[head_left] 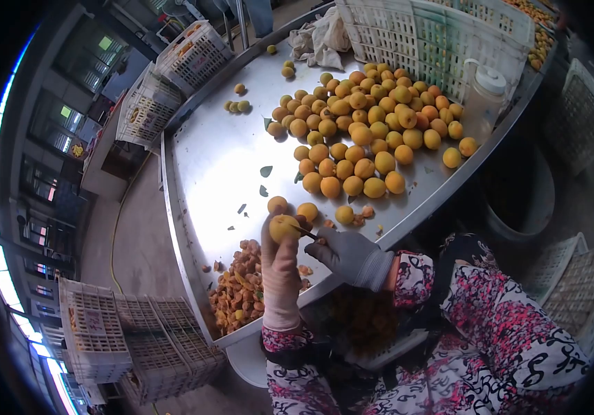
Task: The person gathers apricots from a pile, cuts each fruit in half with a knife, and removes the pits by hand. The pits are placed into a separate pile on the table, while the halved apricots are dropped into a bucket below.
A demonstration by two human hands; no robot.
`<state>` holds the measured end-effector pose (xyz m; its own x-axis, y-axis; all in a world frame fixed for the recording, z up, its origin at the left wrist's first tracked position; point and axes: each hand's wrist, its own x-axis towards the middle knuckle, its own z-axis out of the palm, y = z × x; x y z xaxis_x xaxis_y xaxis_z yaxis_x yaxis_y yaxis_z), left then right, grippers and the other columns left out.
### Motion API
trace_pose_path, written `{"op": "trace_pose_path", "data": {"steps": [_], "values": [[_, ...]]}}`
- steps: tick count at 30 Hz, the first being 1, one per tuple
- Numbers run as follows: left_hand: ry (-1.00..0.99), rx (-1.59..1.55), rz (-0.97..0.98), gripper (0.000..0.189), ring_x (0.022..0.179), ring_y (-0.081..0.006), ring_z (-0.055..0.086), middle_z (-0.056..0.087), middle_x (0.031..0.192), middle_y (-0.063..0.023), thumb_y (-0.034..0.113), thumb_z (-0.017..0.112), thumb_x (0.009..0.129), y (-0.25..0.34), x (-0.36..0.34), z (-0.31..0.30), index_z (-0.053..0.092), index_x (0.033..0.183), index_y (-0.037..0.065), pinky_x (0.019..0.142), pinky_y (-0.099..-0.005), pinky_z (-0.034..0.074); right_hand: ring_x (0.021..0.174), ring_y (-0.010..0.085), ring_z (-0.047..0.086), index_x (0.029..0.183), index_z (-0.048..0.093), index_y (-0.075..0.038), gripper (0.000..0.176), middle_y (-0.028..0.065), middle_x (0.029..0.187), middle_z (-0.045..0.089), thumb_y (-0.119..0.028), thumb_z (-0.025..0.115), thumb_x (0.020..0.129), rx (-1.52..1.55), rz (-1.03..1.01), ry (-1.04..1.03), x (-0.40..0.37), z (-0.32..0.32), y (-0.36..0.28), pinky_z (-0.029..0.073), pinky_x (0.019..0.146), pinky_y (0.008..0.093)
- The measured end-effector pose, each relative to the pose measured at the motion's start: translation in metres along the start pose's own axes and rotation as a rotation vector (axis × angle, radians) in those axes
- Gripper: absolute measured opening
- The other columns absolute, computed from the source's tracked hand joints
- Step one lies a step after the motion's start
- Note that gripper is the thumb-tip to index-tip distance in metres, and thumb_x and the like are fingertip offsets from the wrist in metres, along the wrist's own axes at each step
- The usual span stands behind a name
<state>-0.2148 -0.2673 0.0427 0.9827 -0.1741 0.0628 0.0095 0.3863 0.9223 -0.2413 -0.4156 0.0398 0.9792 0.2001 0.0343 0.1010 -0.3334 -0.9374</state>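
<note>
My left hand [281, 277], in a pale covering, grips a yellow-orange apricot [284, 228] above the front edge of a metal table. A grey glove covers my right hand [349, 257], which is closed around a thin dark tool [305, 232], perhaps a small knife. Its tip meets the right side of the apricot; how deep it goes is hidden. Just beyond my hands lie a few single apricots [344, 215] and some torn orange scraps [359, 220]. Below and left of my left hand is a heap of brownish-orange pieces [238, 290], partly hidden by that hand.
A large spread of apricots [359, 124] covers the far right of the metal table [207, 173]. Behind it stand a white plastic crate [421, 41], a lidded jug [485, 97] and a crumpled cloth [321, 38]. Stacked crates [93, 325] stand on the floor at left.
</note>
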Motion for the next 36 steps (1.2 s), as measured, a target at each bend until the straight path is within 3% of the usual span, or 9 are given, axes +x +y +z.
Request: {"op": "trace_pose_path", "data": {"steps": [2,5,9,12,17,20,25,31,36], "values": [[0.066,0.139,-0.002,0.052,0.100,-0.0244,0.059,0.062,0.106,-0.0122,0.037,0.057,0.089,0.000,-0.003,0.005,0.046,0.125,0.001,0.086,-0.0351,0.048,0.074,0.0395,0.060,0.095,0.053,-0.003,0.039,0.0209,0.075,0.062,-0.041,0.046,0.093,0.056,0.010,-0.015,0.000,0.006,0.004,0.047,0.063,0.0450],[0.032,-0.419,-0.123,0.051,0.096,-0.0227,0.060,0.061,0.106,-0.0118,0.040,0.058,0.089,-0.024,-0.002,0.015,0.049,0.122,0.002,0.084,-0.0334,0.049,0.075,0.0394,0.060,0.098,0.053,-0.002,0.039,0.0210,0.077,0.062,-0.040,0.045,0.093,0.082,-0.019,0.116,-0.001,0.026,0.021,0.048,0.064,0.0443],[0.035,-0.399,-0.148,0.053,0.097,-0.0227,0.059,0.058,0.110,-0.0115,0.040,0.058,0.089,-0.019,0.002,0.007,0.047,0.123,0.001,0.085,-0.0351,0.049,0.076,0.0390,0.061,0.101,0.054,-0.004,0.035,0.0215,0.078,0.062,-0.038,0.047,0.093,0.060,-0.114,0.104,0.005,0.012,0.018,0.048,0.065,0.0443],[0.026,0.036,0.029,0.053,0.099,-0.0206,0.059,0.058,0.111,-0.0112,0.039,0.059,0.088,-0.004,0.004,0.002,0.047,0.123,0.002,0.082,-0.0341,0.050,0.075,0.0383,0.061,0.101,0.054,-0.005,0.034,0.0216,0.078,0.062,-0.037,0.049,0.092,-0.028,-0.033,-0.019,0.006,-0.002,0.008,0.048,0.064,0.0444],[0.081,-0.378,-0.134,0.053,0.091,-0.0253,0.062,0.064,0.099,-0.0133,0.043,0.054,0.090,-0.027,0.000,0.009,0.048,0.122,0.002,0.074,-0.0331,0.052,0.075,0.0395,0.060,0.101,0.053,-0.002,0.035,0.0214,0.079,0.062,-0.036,0.048,0.093,0.136,-0.077,0.158,-0.003,0.031,0.027,0.047,0.063,0.0448],[0.114,-0.405,-0.140,0.053,0.096,-0.0249,0.060,0.063,0.102,-0.0142,0.042,0.054,0.090,-0.032,0.001,0.007,0.047,0.124,0.002,0.082,-0.0333,0.049,0.076,0.0397,0.060,0.101,0.053,-0.001,0.036,0.0211,0.079,0.063,-0.035,0.048,0.093,0.085,-0.051,0.127,-0.002,0.025,0.024,0.047,0.064,0.0447],[0.022,0.146,-0.029,0.048,0.103,-0.0184,0.054,0.059,0.106,-0.0107,0.037,0.052,0.092,-0.001,-0.004,0.001,0.048,0.121,-0.001,0.095,-0.0325,0.039,0.078,0.0395,0.060,0.099,0.055,-0.002,0.038,0.0215,0.081,0.063,-0.039,0.048,0.093,-0.042,-0.081,-0.005,0.013,0.005,0.018,0.048,0.066,0.0437],[0.131,-0.411,-0.107,0.046,0.085,-0.0235,0.062,0.062,0.095,-0.0146,0.038,0.056,0.090,-0.033,-0.004,0.012,0.050,0.117,0.002,0.074,-0.0343,0.053,0.075,0.0349,0.063,0.111,0.052,-0.003,0.034,0.0190,0.078,0.063,-0.031,0.050,0.093,-0.016,-0.028,0.043,-0.001,0.017,0.020,0.048,0.062,0.0390],[0.069,-0.165,-0.082,0.048,0.099,-0.0219,0.058,0.059,0.108,-0.0131,0.038,0.054,0.091,-0.017,-0.001,0.001,0.047,0.123,0.003,0.088,-0.0325,0.047,0.076,0.0398,0.060,0.093,0.054,-0.002,0.036,0.0221,0.078,0.062,-0.038,0.049,0.092,0.045,-0.084,0.061,0.004,0.005,0.020,0.047,0.065,0.0449]]}}
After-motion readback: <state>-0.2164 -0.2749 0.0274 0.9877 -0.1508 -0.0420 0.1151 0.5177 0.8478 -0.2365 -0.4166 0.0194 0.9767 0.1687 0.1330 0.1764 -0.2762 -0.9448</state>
